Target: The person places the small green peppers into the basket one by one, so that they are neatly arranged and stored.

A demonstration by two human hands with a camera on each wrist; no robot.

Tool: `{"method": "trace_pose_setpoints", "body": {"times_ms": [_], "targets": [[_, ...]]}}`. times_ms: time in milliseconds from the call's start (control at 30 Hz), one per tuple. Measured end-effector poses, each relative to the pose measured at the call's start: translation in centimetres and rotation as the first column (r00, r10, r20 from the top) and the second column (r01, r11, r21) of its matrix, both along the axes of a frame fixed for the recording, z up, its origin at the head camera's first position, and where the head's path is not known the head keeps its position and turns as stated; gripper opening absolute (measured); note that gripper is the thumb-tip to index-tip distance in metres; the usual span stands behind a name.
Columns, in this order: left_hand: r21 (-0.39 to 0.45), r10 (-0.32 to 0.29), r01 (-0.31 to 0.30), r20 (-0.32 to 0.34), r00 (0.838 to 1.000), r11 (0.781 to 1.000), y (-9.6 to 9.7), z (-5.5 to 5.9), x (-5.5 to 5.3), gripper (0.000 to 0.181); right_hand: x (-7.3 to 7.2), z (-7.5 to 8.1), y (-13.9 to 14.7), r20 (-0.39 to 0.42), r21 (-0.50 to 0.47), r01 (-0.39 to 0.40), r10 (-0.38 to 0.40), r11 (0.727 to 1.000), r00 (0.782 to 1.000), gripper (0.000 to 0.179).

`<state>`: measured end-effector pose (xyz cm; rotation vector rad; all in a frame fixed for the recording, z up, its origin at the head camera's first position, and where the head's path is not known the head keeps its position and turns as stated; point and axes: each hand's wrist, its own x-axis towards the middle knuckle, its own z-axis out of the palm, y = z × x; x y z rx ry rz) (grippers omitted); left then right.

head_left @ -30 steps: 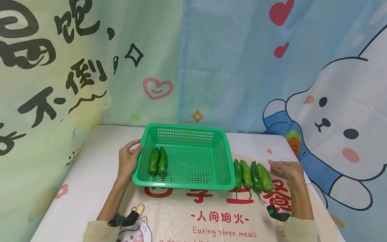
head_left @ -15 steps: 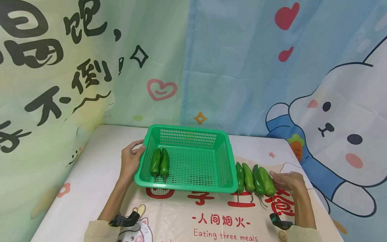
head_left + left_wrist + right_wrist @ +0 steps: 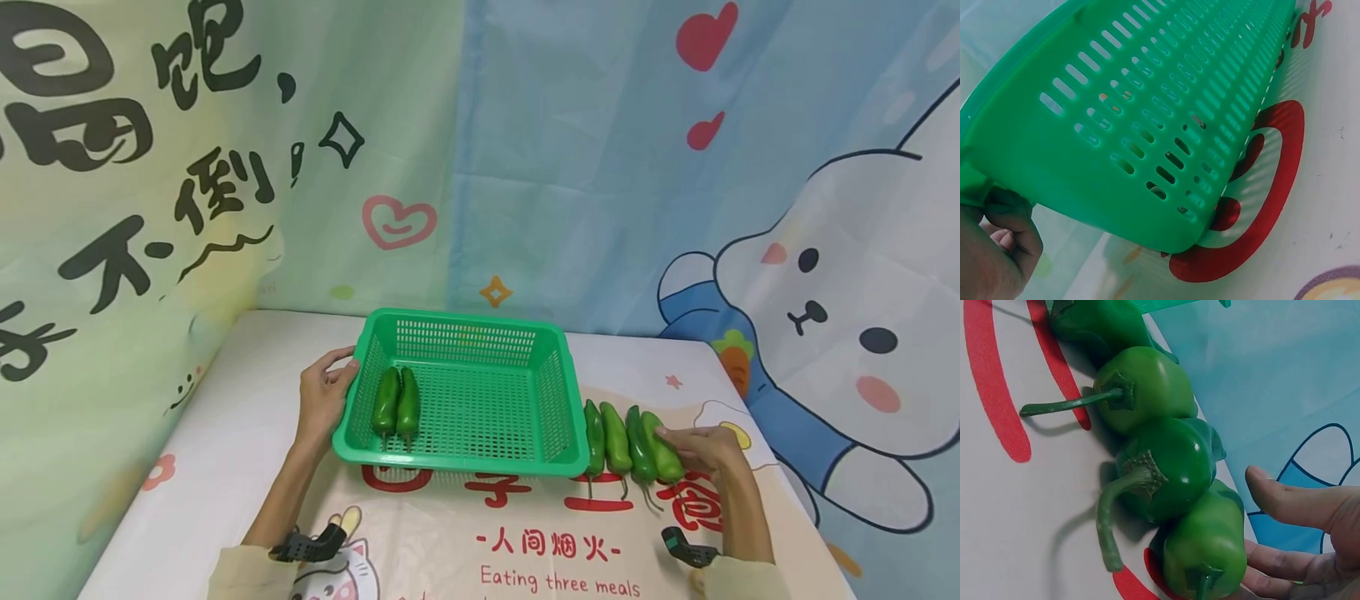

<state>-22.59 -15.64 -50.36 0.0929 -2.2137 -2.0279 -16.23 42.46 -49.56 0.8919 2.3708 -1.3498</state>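
A green plastic basket (image 3: 465, 465) sits on the table, with two green chili peppers (image 3: 387, 402) lying side by side at its left end. My left hand (image 3: 322, 404) grips its left rim; in the left wrist view curled fingers (image 3: 1019, 231) hold the edge. Right of the basket, several green peppers (image 3: 617, 439) lie in a row. My right hand (image 3: 708, 450) is at the rightmost pepper (image 3: 662, 450). The right wrist view has the thumb (image 3: 1297, 503) spread above this pepper and fingers (image 3: 1279, 559) against or just beside its far side; contact is unclear.
A white table (image 3: 247, 367) bears a printed cloth (image 3: 450, 533) with red characters. Behind stands a curtain (image 3: 555, 167) with cartoon prints. The peppers' stems point toward the front, and the leftmost of the row lies close against the basket's right side.
My right hand has come down and moved left to the rightmost pepper, its thumb side now over it. The left hand keeps its grip on the basket. The head view shifted slightly.
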Motion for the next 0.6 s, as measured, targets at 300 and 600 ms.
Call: {"method": "trace_pose_setpoints", "body": {"times_ms": [300,600], "targets": [[0.001,-0.009,0.009,0.012,1.0,1.0,-0.1,0.1,-0.1,0.038,-0.1,-0.4,-0.3,-0.034,-0.017,0.039,-0.04,0.999,0.999,0.063],[-0.01,-0.002,0.002,0.015,1.0,1.0,0.0,-0.1,-0.1,0.038,0.2,-1.5,0.7,-0.01,-0.13,0.048,-0.05,0.99,0.999,0.074]]}}
